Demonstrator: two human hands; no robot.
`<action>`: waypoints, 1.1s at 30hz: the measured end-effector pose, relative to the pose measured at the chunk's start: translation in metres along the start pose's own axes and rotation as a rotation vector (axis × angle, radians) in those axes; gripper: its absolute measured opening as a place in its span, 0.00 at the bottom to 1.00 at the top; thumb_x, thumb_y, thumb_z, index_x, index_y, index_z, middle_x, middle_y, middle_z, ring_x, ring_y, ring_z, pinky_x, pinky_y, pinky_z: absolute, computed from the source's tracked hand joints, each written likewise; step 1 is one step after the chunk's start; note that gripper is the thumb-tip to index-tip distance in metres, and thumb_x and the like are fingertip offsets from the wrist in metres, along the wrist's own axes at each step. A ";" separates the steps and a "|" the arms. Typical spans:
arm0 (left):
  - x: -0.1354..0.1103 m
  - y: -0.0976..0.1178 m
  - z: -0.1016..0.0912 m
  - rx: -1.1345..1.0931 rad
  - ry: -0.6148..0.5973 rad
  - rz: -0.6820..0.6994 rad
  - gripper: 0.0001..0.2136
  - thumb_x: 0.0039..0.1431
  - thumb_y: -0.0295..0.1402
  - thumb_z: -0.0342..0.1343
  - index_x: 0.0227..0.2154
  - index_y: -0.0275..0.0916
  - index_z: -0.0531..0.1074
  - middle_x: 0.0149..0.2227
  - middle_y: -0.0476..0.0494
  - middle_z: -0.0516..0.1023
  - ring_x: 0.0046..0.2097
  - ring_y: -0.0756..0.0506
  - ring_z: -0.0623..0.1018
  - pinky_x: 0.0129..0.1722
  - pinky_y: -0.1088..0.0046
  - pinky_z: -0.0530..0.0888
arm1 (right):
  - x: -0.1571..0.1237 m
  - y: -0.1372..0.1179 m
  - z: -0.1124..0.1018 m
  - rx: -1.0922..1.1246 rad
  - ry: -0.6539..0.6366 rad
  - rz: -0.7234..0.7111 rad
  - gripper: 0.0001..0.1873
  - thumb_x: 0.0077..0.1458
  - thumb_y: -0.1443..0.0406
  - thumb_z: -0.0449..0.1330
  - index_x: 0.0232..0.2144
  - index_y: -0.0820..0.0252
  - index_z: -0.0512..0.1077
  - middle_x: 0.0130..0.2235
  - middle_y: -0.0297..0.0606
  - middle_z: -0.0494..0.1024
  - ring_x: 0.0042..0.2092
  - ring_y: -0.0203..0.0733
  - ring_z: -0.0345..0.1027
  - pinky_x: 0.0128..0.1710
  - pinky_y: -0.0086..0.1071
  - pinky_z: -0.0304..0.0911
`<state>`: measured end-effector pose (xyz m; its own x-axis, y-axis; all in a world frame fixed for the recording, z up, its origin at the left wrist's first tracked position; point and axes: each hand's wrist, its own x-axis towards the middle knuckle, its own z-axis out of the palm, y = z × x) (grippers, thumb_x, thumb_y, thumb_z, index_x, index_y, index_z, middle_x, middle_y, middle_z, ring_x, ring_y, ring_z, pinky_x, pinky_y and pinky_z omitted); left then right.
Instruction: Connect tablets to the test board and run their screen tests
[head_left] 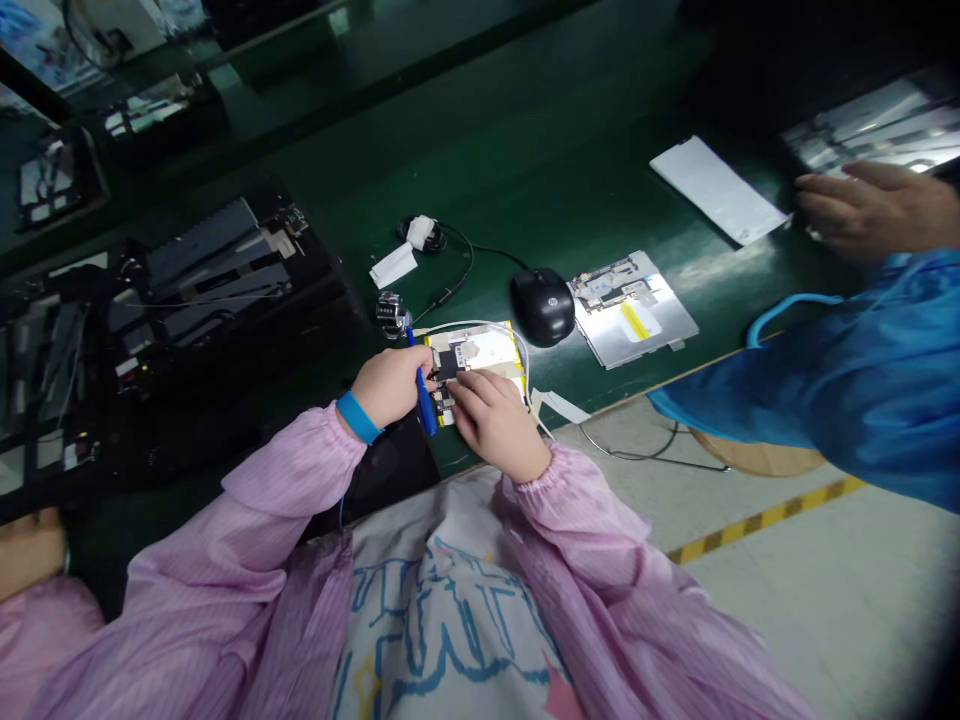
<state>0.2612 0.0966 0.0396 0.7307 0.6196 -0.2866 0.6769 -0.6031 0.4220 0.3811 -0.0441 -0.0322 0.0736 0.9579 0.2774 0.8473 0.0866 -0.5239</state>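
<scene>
A battery and circuit board assembly (491, 348), silvery white with yellow edges, lies on the bench in front of me. At its left side my left hand (386, 385) is closed around a blue pen-like tool (426, 402), which points up and down across the fingers. My right hand (499, 420) reaches over the lower right of the assembly. Its bent fingers are drawn together, with the tips on the dark circuit board (448, 364). Whatever may be pinched under those fingertips is hidden. A white cable (527, 365) curves around the assembly's upper and right edges.
A black mouse (543, 306) and a second metal-backed assembly (637, 310) lie to the right. Above left are a small metal counter (391, 314) and a coiled cable. Dark opened devices (225, 270) fill the left. A co-worker's hand (877, 210) works at the right.
</scene>
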 end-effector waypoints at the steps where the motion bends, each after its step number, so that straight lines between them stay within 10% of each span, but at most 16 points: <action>1: 0.001 0.000 0.000 0.023 -0.002 0.001 0.10 0.50 0.30 0.61 0.22 0.40 0.64 0.22 0.50 0.72 0.25 0.47 0.69 0.25 0.72 0.58 | 0.000 0.000 0.000 0.002 0.003 0.001 0.18 0.63 0.64 0.50 0.52 0.62 0.70 0.53 0.49 0.72 0.55 0.52 0.62 0.53 0.48 0.61; 21: -0.007 0.003 -0.004 -0.027 0.036 -0.002 0.11 0.51 0.32 0.61 0.22 0.40 0.62 0.22 0.51 0.70 0.24 0.48 0.68 0.25 0.72 0.59 | 0.000 -0.014 -0.001 -0.180 -0.099 0.002 0.23 0.58 0.68 0.52 0.56 0.68 0.66 0.56 0.52 0.69 0.56 0.57 0.57 0.51 0.47 0.58; 33: -0.167 -0.061 -0.050 -0.214 0.363 -0.289 0.10 0.59 0.44 0.52 0.34 0.43 0.70 0.36 0.44 0.79 0.38 0.41 0.78 0.38 0.66 0.73 | 0.000 -0.017 -0.007 -0.127 -0.114 0.027 0.21 0.59 0.68 0.51 0.54 0.64 0.68 0.53 0.49 0.70 0.54 0.54 0.60 0.51 0.46 0.59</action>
<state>0.0932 0.0545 0.1049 0.4127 0.9033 -0.1169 0.7858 -0.2882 0.5473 0.3705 -0.0477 -0.0178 0.0430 0.9850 0.1673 0.9059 0.0322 -0.4224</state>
